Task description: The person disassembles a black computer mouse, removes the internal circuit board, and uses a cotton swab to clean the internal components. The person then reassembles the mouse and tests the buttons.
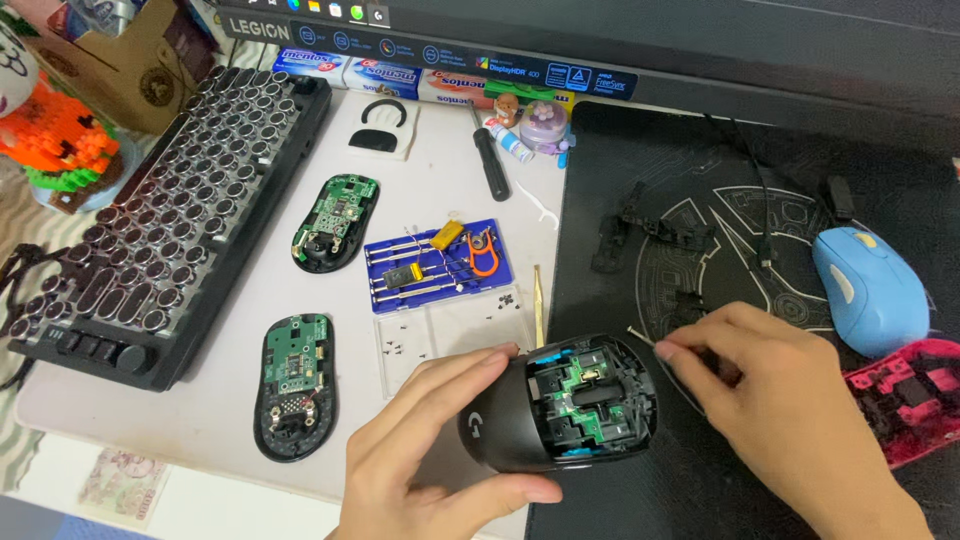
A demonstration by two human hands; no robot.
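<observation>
Item: black computer mouse with its front shell opened (pixel 560 405), green circuit board showing, long axis lying left-right on the worktop edge (pixel 120 420). My left hand (pixel 425 450) clamps its rounded rear. My right hand (pixel 775 400), just right of the open front, pinches a thin pale wire (pixel 640 335). Blue mouse (pixel 870 290) lies well beyond.

Black opened mouse (pixel 560 405) with green board, blue mouse (pixel 868 288), red shell (pixel 908 398), blue screwdriver tray (pixel 440 265), black line-patterned mat (pixel 740 200).
</observation>
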